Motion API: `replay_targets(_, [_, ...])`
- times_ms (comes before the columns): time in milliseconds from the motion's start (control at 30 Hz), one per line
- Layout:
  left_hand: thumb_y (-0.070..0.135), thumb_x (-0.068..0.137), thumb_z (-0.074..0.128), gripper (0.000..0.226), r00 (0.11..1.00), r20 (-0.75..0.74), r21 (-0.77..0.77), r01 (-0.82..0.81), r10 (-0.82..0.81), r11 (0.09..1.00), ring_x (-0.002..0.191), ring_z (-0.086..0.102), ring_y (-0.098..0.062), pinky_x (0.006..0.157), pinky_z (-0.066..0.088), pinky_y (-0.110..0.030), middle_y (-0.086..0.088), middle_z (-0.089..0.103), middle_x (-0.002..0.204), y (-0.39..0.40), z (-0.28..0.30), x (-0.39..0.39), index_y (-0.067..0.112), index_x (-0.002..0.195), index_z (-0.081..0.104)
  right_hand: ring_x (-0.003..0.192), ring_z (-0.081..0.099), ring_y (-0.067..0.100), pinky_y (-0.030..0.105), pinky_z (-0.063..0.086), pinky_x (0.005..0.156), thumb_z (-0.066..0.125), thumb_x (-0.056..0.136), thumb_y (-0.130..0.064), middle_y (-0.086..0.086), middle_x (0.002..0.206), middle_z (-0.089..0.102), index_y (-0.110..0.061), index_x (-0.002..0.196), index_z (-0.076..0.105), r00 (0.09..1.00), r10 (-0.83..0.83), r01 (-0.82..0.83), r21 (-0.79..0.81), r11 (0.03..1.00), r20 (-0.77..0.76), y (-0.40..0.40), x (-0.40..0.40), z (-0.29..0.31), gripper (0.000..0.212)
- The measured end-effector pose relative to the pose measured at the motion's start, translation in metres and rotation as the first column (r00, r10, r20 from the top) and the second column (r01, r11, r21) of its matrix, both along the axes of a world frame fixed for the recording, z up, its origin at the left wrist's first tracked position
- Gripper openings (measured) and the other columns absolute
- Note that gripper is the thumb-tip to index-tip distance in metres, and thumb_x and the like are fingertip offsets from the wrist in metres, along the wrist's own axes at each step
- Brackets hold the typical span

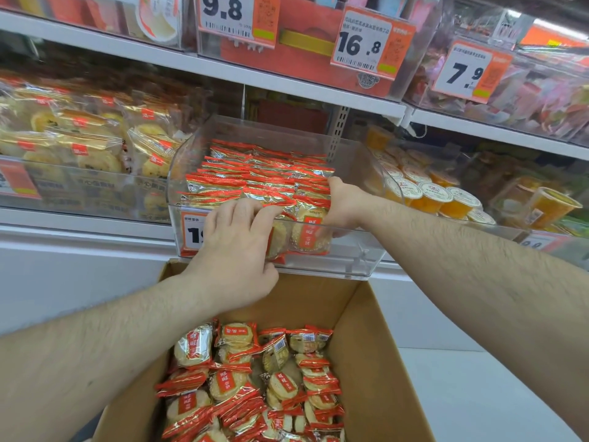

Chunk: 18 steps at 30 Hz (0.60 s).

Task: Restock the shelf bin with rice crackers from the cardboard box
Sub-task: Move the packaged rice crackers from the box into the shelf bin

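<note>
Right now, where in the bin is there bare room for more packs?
Free: the right strip of the clear bin, between the cracker packs and its right wall. Crowded: left and middle rows, where left hand and right hand work.

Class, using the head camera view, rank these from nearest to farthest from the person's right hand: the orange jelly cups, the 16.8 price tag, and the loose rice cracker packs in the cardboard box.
1. Orange jelly cups: just right of the right hand, in the neighbouring bin.
2. Rice cracker packs in the cardboard box: below, under the bin.
3. 16.8 price tag: above, on the upper shelf.
</note>
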State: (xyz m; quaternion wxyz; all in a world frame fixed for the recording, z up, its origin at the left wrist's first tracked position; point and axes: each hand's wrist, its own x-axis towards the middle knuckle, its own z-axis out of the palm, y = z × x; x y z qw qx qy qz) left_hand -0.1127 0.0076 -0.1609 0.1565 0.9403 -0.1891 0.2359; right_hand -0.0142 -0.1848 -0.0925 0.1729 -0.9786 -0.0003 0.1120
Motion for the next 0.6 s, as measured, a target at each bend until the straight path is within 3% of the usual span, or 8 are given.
replay_targets(67, [0.032, 0.068, 0.057, 0.073, 1.0, -0.017, 0.005, 0.003, -0.002, 1.0, 0.12, 0.028, -0.027, 0.106, 0.027, -0.051, -0.005, 0.038, 0.123, 0.0, 0.001, 0.0, 0.017, 0.137, 0.039, 0.097, 0.061, 0.018, 0.032, 0.058, 0.076, 0.089, 0.068, -0.022, 0.0, 0.113, 0.056, -0.021, 0.14, 0.025, 0.999, 0.021, -0.021, -0.021, 1.0, -0.027, -0.002, -0.001, 0.004, 0.097])
replay_targets(167, [0.03, 0.069, 0.061, 0.072, 1.0, -0.01, 0.021, 0.015, -0.015, 1.0, 0.12, 0.027, -0.028, 0.106, 0.026, -0.05, -0.006, 0.037, 0.123, 0.001, 0.001, -0.001, 0.016, 0.137, 0.039, 0.1, 0.058, 0.019, 0.025, 0.049, 0.069, 0.092, 0.064, -0.024, 0.0, 0.12, 0.056, -0.021, 0.146, 0.021, 0.999, 0.024, -0.025, -0.006, 1.0, -0.03, -0.005, -0.005, 0.012, 0.109])
replay_targets(267, [0.026, 0.068, 0.061, 0.07, 0.996, 0.077, 0.038, 0.048, -0.051, 0.998, 0.118, 0.031, -0.03, 0.102, 0.031, -0.052, -0.008, 0.037, 0.121, 0.001, 0.002, -0.001, 0.012, 0.134, 0.043, 0.101, 0.054, 0.017, 0.027, 0.048, 0.079, 0.091, 0.066, -0.026, -0.004, 0.12, 0.053, -0.018, 0.144, 0.025, 1.0, 0.011, -0.01, -0.028, 1.0, 0.026, -0.007, -0.02, 0.022, 0.103])
replay_targets(333, [0.023, 0.068, 0.058, 0.067, 0.982, 0.16, 0.023, 0.1, -0.102, 0.995, 0.118, 0.034, -0.032, 0.101, 0.033, -0.051, -0.009, 0.038, 0.122, 0.0, 0.004, -0.001, 0.01, 0.132, 0.046, 0.096, 0.051, 0.015, 0.028, 0.046, 0.078, 0.086, 0.071, -0.029, -0.005, 0.115, 0.052, -0.017, 0.143, 0.029, 0.986, -0.006, 0.018, -0.071, 0.997, 0.164, -0.009, -0.033, 0.023, 0.093])
replay_targets(400, [0.021, 0.069, 0.058, 0.063, 0.96, 0.213, 0.012, 0.184, -0.182, 0.983, 0.115, 0.037, -0.031, 0.098, 0.035, -0.048, -0.008, 0.039, 0.121, -0.003, 0.007, -0.003, 0.011, 0.13, 0.045, 0.091, 0.055, 0.016, 0.032, 0.049, 0.074, 0.078, 0.077, -0.031, -0.002, 0.111, 0.059, -0.019, 0.136, 0.041, 0.898, 0.028, 0.022, -0.108, 0.994, 0.439, -0.01, -0.049, 0.018, 0.07])
replay_targets(467, [0.019, 0.07, 0.059, 0.06, 0.939, 0.21, 0.012, 0.275, -0.271, 0.961, 0.109, 0.041, -0.03, 0.092, 0.039, -0.045, -0.007, 0.043, 0.118, -0.007, 0.005, -0.007, 0.012, 0.127, 0.045, 0.082, 0.056, 0.016, 0.035, 0.05, 0.072, 0.069, 0.08, -0.024, -0.003, 0.093, 0.061, -0.017, 0.115, 0.059, 0.687, 0.115, -0.107, -0.057, 0.993, 0.717, -0.009, -0.07, 0.003, 0.037])
replay_targets(533, [0.02, 0.07, 0.06, 0.054, 0.932, 0.123, 0.017, 0.342, -0.341, 0.94, 0.103, 0.045, -0.029, 0.087, 0.043, -0.043, -0.008, 0.049, 0.113, -0.009, -0.001, -0.011, 0.011, 0.122, 0.049, 0.065, 0.053, 0.014, 0.03, 0.047, 0.061, 0.065, 0.076, -0.016, -0.005, 0.068, 0.056, -0.013, 0.086, 0.065, 0.507, 0.16, -0.301, -0.001, 0.954, 0.847, -0.003, -0.094, -0.022, 0.01])
replay_targets(600, [0.021, 0.075, 0.06, 0.046, 0.922, -0.101, 0.049, 0.379, -0.373, 0.924, 0.101, 0.047, -0.025, 0.089, 0.045, -0.042, -0.006, 0.052, 0.11, -0.009, -0.012, -0.016, 0.012, 0.12, 0.053, 0.056, 0.048, 0.011, 0.025, 0.042, 0.055, 0.063, 0.073, -0.014, -0.008, 0.057, 0.051, -0.013, 0.074, 0.064, 0.535, 0.179, -0.378, 0.044, 0.925, 0.826, 0.003, -0.113, -0.059, 0.002])
